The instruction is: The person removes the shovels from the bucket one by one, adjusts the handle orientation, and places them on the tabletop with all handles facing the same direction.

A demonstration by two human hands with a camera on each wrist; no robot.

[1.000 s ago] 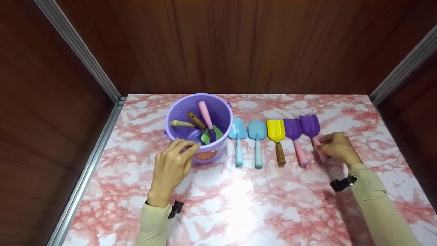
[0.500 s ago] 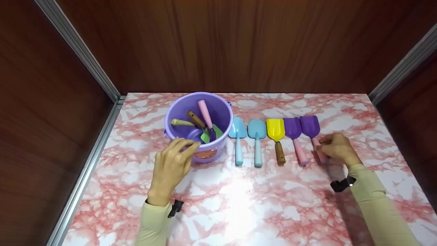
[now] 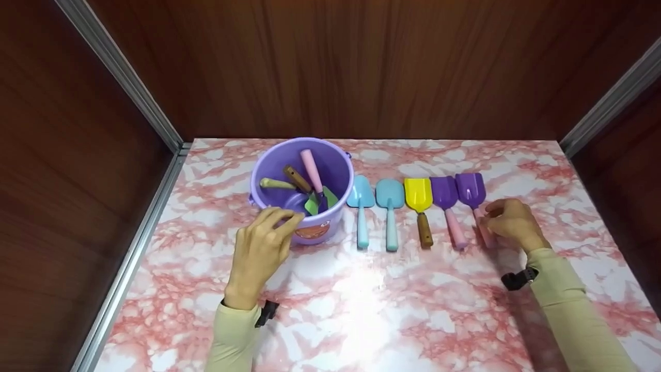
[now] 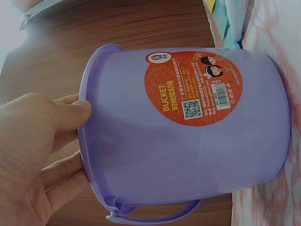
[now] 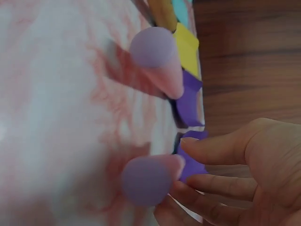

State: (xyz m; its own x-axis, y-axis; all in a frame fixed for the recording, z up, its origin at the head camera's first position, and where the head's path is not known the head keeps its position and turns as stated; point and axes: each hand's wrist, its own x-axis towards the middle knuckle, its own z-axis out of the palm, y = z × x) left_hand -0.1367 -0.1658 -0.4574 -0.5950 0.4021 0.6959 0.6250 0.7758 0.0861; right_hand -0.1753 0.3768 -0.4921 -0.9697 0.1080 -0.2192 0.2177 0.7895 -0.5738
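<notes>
My left hand (image 3: 261, 253) pinches the near rim of a purple bucket (image 3: 334, 223), thumb outside and fingers over the inner side. Inside the bucket lean a pink-handled shovel (image 3: 311, 168), a brown handle (image 3: 297, 179), a pale green handle (image 3: 278, 183) and a green blade (image 3: 329, 196). At the right, my right hand (image 3: 512, 223) holds the pink handle of a purple toy shovel (image 3: 470, 189), the rightmost in a row. Thumb and fingers lie on either side of this handle in the right wrist view. The shovel lies with its blade pointing away from me.
Left of the held shovel lie another purple shovel (image 3: 444, 191), a yellow one (image 3: 418, 194) and two light blue ones (image 3: 390, 194), side by side. The marbled table (image 3: 330, 310) ends at a brown wooden back panel (image 3: 361, 72), with metal-framed panels at both sides.
The rightmost purple shovel has shifted very slightly toward me, with my right hand at its handle. My left hand stays at the bucket rim.
</notes>
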